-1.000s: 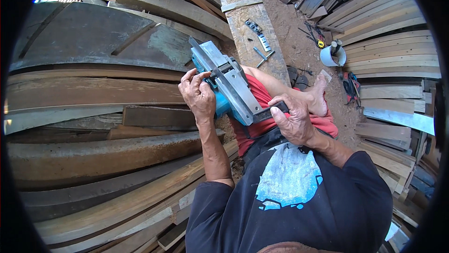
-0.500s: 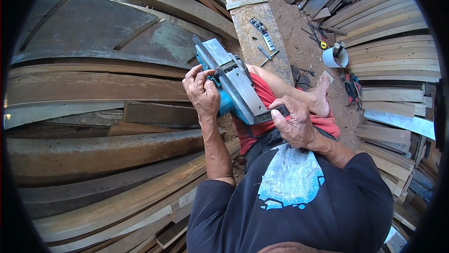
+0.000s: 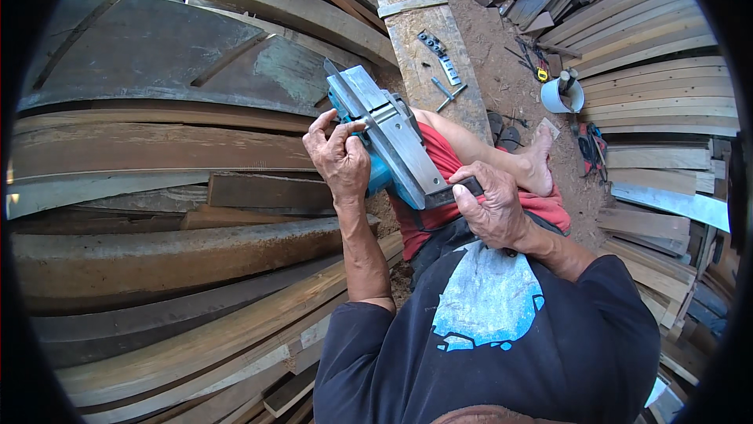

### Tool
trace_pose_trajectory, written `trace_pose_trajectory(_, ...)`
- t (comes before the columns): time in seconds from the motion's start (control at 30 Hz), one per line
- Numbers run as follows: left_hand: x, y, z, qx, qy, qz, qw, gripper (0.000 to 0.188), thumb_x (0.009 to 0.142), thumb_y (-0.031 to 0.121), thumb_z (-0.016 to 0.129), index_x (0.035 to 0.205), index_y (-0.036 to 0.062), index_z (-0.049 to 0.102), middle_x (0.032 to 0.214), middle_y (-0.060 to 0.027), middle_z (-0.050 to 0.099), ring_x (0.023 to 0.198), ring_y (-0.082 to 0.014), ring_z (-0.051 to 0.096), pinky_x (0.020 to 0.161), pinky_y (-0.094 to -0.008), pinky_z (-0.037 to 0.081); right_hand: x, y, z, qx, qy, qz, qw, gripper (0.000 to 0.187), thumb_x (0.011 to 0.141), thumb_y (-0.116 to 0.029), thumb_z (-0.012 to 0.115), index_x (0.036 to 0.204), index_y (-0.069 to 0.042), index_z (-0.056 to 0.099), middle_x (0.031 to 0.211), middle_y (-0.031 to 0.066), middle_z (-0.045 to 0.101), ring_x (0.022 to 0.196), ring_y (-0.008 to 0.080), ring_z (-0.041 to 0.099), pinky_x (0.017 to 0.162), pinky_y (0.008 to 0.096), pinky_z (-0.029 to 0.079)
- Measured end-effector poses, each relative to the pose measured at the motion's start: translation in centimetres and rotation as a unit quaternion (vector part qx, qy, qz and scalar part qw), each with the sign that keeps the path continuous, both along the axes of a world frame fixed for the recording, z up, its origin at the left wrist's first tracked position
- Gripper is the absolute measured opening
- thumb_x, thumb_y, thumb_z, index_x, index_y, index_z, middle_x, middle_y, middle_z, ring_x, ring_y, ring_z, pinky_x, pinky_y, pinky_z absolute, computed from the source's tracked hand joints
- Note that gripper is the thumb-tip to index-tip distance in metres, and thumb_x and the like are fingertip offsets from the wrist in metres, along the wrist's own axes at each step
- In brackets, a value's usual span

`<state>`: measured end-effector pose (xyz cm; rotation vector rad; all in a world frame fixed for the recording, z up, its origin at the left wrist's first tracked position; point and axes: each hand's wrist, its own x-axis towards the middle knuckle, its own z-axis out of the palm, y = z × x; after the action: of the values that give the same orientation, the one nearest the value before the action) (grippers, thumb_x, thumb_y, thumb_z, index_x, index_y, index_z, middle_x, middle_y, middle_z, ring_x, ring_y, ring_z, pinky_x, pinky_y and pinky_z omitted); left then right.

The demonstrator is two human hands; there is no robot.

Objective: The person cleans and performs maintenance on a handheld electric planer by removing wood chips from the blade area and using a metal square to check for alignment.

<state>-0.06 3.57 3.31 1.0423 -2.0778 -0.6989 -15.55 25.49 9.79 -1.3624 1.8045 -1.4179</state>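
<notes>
An electric planer [image 3: 413, 153] with a blue body lies sole up across my lap. My right hand [image 3: 496, 208] is closed around the black handle of a try square [image 3: 461, 191], whose long thin blade runs along the planer's metal sole. At the planer's left side is my left hand [image 3: 342, 156], its fingers bent and spread apart. Its index finger reaches onto the cutter drum [image 3: 384, 115] in the gap across the sole. The left thumb is mostly hidden.
Ahead stands a narrow wooden bench [image 3: 430, 47] with small metal parts [image 3: 441, 58] and a T-handled wrench [image 3: 449, 96]. On the right are a white bucket [image 3: 562, 99], a yellow tape measure [image 3: 542, 75] and stacked boards [image 3: 659, 94]. Thick planks [image 3: 157, 259] fill the left.
My left index finger has stretched slightly farther over the drum, and the drum's gap looks brighter. My other left fingers shifted a little left. My right hand and the square hold nearly still.
</notes>
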Motion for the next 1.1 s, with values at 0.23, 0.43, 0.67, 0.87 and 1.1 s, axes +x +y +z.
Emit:
trace_pose_trajectory(0.23, -0.2, 0.1, 0.2, -0.011, -0.038, 0.051, 0.998, 0.035, 0.08, -0.002, 0.055, 0.097, 0.0109, 0.083, 0.13, -0.0113, 0.063, 0.117, -0.0305, 0.054, 0.102, -0.0434, 0.047, 0.0, 0.1, 0.0, -0.002, 0.002, 0.006, 1.0, 0.014, 0.095, -0.007, 0.066, 0.108, 0.0, 0.066, 0.093, 0.0168, 0.068, 0.088, 0.0333, 0.072, 0.081, 0.0421, 0.056)
trace_pose_trajectory(0.43, -0.1, -0.3, 0.3, 0.01, -0.015, 0.028, 0.999, 0.033, 0.082, -0.001, 0.055, 0.097, 0.0092, 0.082, 0.128, -0.0127, 0.063, 0.117, -0.0311, 0.056, 0.103, -0.0438, 0.047, -3.5, -1.0, 0.1, 0.062, 0.023, -0.036, 0.997, 0.012, 0.097, -0.01, 0.065, 0.105, -0.001, 0.067, 0.088, 0.0183, 0.067, 0.083, 0.0341, 0.071, 0.076, 0.0429, 0.055)
trace_pose_trajectory(0.67, 0.2, -1.2, -1.4, 0.092, -0.04, 0.011, 0.995, 0.049, 0.087, 0.011, 0.069, 0.131, 0.0006, 0.051, 0.126, -0.0216, 0.061, 0.118, -0.0391, 0.058, 0.106, -0.0504, 0.045, -14.8, -4.3, -13.7, 0.14, 0.1, -0.063, 0.983, 0.018, 0.096, -0.014, 0.065, 0.108, -0.001, 0.069, 0.093, 0.0196, 0.072, 0.089, 0.037, 0.072, 0.081, 0.0445, 0.055)
trace_pose_trajectory(0.87, 0.7, -2.1, -2.0, 0.232, -0.054, 0.01, 0.971, 0.048, 0.101, 0.014, 0.064, 0.142, -0.0006, 0.043, 0.123, -0.0183, 0.062, 0.103, -0.022, 0.064, 0.092, -0.038, 0.054, -17.7, -4.5, -21.8, 0.364, 0.024, -0.048, 0.93, 0.034, 0.094, -0.027, 0.073, 0.115, -0.001, 0.067, 0.107, 0.0252, 0.073, 0.104, 0.0417, 0.071, 0.089, 0.0479, 0.054)
trace_pose_trajectory(1.1, -0.1, -2.1, -0.5, 0.272, -0.038, 0.03, 0.961, 0.046, 0.099, 0.018, 0.064, 0.137, -0.0007, 0.046, 0.118, -0.0221, 0.063, 0.107, -0.0345, 0.065, 0.098, -0.0463, 0.05, -14.9, -5.7, -19.2, 0.373, 0.333, -0.081, 0.862, 0.055, 0.089, -0.031, 0.078, 0.134, -0.006, 0.061, 0.128, 0.0202, 0.06, 0.12, 0.0384, 0.058, 0.102, 0.0514, 0.048)
